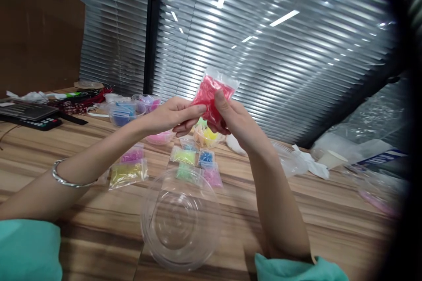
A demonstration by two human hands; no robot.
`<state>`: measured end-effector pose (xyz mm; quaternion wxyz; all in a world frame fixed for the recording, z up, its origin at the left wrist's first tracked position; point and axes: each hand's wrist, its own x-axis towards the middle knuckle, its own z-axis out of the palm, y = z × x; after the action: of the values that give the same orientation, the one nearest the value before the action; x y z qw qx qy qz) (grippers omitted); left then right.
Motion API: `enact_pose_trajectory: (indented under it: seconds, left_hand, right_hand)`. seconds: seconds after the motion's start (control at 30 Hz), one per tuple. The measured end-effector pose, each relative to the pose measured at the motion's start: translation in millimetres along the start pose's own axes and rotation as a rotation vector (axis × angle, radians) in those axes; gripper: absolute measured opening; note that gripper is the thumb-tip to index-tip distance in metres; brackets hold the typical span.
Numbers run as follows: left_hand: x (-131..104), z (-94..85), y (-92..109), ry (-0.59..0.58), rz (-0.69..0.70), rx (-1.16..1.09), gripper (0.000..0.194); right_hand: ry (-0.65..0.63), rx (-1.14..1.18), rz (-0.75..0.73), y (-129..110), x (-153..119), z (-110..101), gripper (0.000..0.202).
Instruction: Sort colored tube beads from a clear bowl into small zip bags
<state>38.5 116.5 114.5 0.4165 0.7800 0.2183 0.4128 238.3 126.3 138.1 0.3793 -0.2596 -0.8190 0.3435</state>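
Observation:
Raised above the table, a small clear zip bag of red beads (211, 92) is pinched between both my hands. My left hand (180, 115) grips its lower left edge, thumb on the front. On the right side my right hand (232, 116) holds it, thumb pressed against the front and fingers behind. The bag's clear top strip tilts up and looks closed. Below, a round transparent plastic bowl (178, 246) stands on the wooden table. Behind it lie bags of beads: yellow (127, 173), lime (183, 156), blue (206, 158), pink (212, 175) and purple (132, 153).
Clear bowls with coloured pieces (123, 113) stand at the back left, beside a black remote (42, 122) and dark red cords (85, 101). Plastic bowls (288, 160), white tissue (311, 162) and a paper cup (332, 159) lie right. Blinds (263, 52) rise behind the table.

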Motion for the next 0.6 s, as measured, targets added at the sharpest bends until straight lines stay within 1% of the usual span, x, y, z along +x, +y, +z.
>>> enact_pose_trajectory:
  seconds: [0.1,0.13,0.17,0.23,0.27,0.3,0.37,0.43,0.5,0.6]
  left_hand:
    - [-1.2,-0.7,3.2,-0.121,-0.069,0.026,0.062]
    - [-1.4,-1.6,3.1,-0.142,-0.076,0.04,0.061]
    - [-1.5,-2.7,2.7,-0.155,-0.073,0.056,0.06]
    - [-1.3,-4.6,1.4,-0.146,-0.034,0.078,0.057]
    - [-1.0,-5.3,0.8,-0.112,-0.006,0.081,0.057]
    - [-0.8,-5.7,0.4,-0.059,0.021,0.078,0.057]
    - [-0.3,-5.9,-0.3,0.091,0.076,0.053,0.058]
    - [0.0,-6.1,-1.2,0.206,0.116,0.026,0.057]
    - [0.3,-7.1,-3.0,0.234,0.142,-0.003,0.055]
    - [1.1,-8.7,-5.9,0.21,0.136,-0.003,0.054]
  right_hand:
    - [0.195,0.019,-0.128,1.6,1.6,3.8,0.06]
    - [0.229,0.026,-0.178,1.4,1.8,5.5,0.058]
    - [0.232,0.034,-0.21,1.0,1.8,7.2,0.055]
    - [0.177,0.069,-0.218,0.3,1.3,9.6,0.051]
    - [0.128,0.091,-0.197,0.4,0.9,10.2,0.05]
    - [0.075,0.113,-0.165,0.6,0.5,10.5,0.05]
    - [-0.05,0.129,-0.094,1.1,-0.6,10.3,0.053]
    - [-0.183,0.093,-0.058,0.6,-1.7,9.7,0.056]
    - [-0.257,0.028,-0.059,-1.5,-2.8,8.9,0.058]
    - [-0.286,-0.027,-0.069,-5.2,-3.5,7.1,0.061]
